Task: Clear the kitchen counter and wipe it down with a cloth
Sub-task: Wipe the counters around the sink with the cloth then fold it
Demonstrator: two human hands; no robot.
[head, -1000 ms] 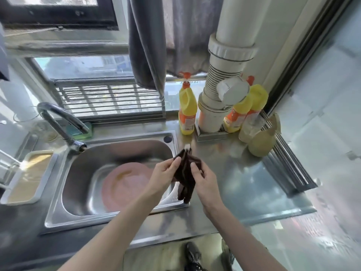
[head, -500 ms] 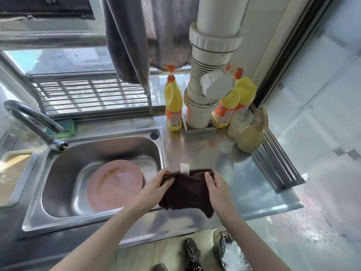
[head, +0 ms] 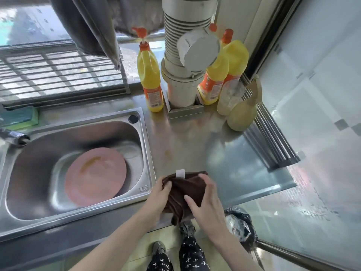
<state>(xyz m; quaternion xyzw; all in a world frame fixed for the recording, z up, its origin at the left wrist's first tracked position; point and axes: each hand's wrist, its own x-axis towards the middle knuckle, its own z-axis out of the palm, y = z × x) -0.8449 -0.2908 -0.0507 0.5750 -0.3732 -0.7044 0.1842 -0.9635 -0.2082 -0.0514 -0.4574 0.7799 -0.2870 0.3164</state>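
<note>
Both my hands pinch the brown cloth (head: 187, 189) bunched between them, left hand (head: 159, 196) and right hand (head: 207, 208), at the counter's (head: 185, 145) front edge.

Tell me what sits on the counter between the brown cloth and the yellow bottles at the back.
Nothing: in the head view, bare steel counter runs from the brown cloth, held by the left hand and right hand, to the yellow bottles.
</note>
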